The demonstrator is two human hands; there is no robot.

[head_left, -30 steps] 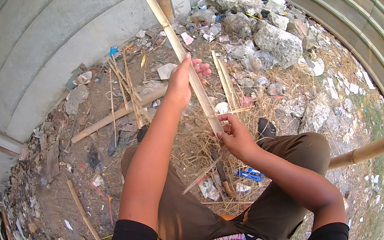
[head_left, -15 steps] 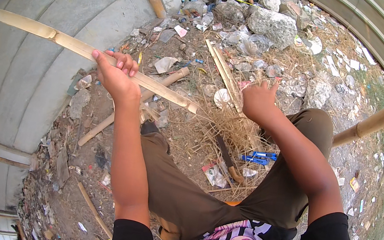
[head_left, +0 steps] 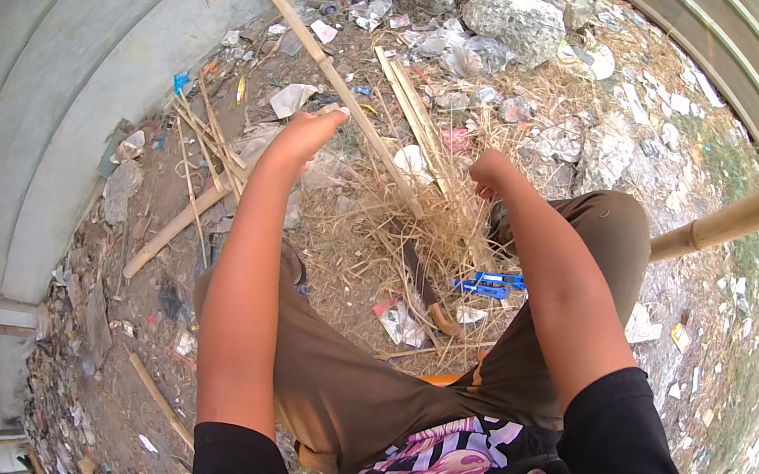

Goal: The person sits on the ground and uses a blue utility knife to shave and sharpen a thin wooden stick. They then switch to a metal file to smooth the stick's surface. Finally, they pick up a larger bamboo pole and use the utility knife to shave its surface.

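A split bamboo strip (head_left: 287, 11) slants from the upper left, in front of the wall, down to the dry straw. My left hand (head_left: 308, 137) is at its lower half, thumb against the strip's edge and fingers curled, mostly hidden. Above the straw heap (head_left: 455, 235), my right hand (head_left: 497, 173) is closed with bent fingers, and what they hold, if anything, is out of sight. More split bamboo strips (head_left: 415, 113) lie between the hands. A knife with a dark blade (head_left: 416, 273) and wooden handle (head_left: 443, 320) rests between my legs, beside a blue tool (head_left: 489, 284).
A grey panel wall (head_left: 46, 131) rises at the left. Bamboo pieces (head_left: 174, 233) and thin slivers (head_left: 193, 121) lie near it. Large rocks (head_left: 514, 23) stand at the back amid litter. A thick bamboo pole (head_left: 746, 208) slopes at the right, before a corrugated fence (head_left: 731, 55).
The bamboo strip has swung from nearly level to steep, its far end now up and its near end at the straw. My left hand moved right and away; my right hand shifted slightly left.
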